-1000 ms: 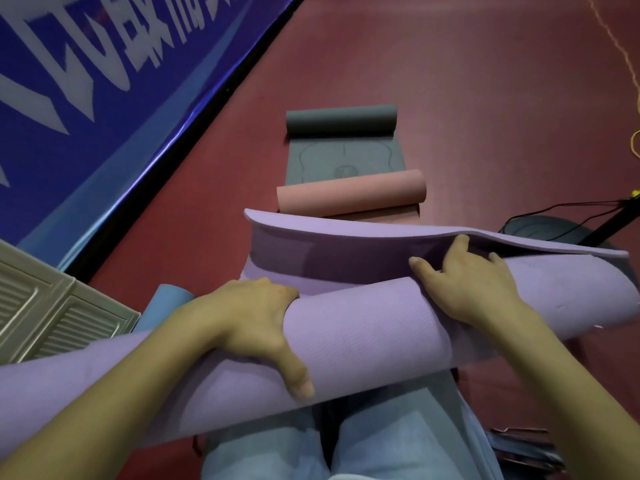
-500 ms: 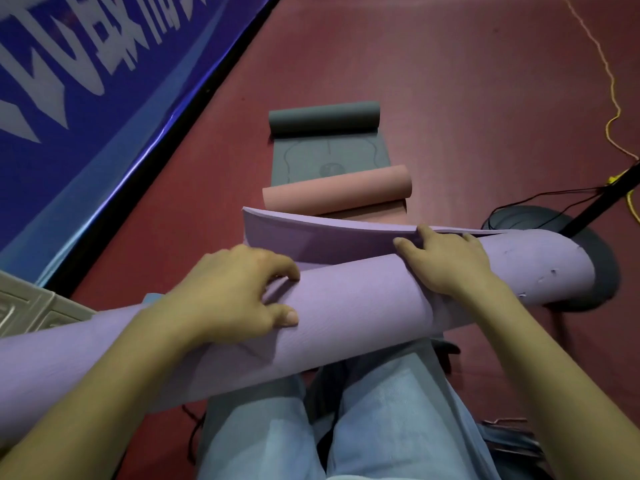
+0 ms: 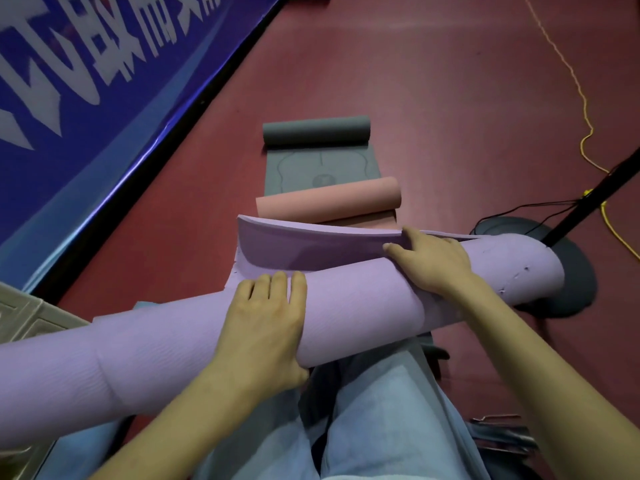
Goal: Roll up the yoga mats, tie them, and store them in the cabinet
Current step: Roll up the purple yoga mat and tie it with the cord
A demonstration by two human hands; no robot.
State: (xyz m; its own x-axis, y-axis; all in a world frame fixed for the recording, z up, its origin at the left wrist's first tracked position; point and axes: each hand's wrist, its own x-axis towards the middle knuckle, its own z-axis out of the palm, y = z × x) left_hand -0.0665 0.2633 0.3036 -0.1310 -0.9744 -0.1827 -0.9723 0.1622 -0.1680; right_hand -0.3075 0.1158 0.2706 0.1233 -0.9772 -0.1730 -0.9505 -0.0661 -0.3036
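A purple yoga mat [image 3: 349,299], mostly rolled into a thick tube, lies across my lap from lower left to right. Its loose end [image 3: 304,247] stands up as a curved flap on the far side. My left hand [image 3: 263,327] lies palm-down over the middle of the roll, fingers straight across the top and thumb at the near underside. My right hand [image 3: 433,265] sits on the roll further right, its fingers hooked over the flap's edge and its thumb against the flap. Beyond lie a half-rolled pink mat [image 3: 329,202] and a half-rolled grey mat [image 3: 317,131].
Dark red floor all around. A blue banner wall [image 3: 86,98] runs along the left. A beige slatted panel [image 3: 24,320] sits at the left edge. On the right are a black round stand base [image 3: 575,282] with its pole, black cables and a yellow cord [image 3: 585,109].
My left hand has let go its curled grip and now lies flat over the roll with straight fingers. The roll has slid further left across my lap. My right hand stays at the flap.
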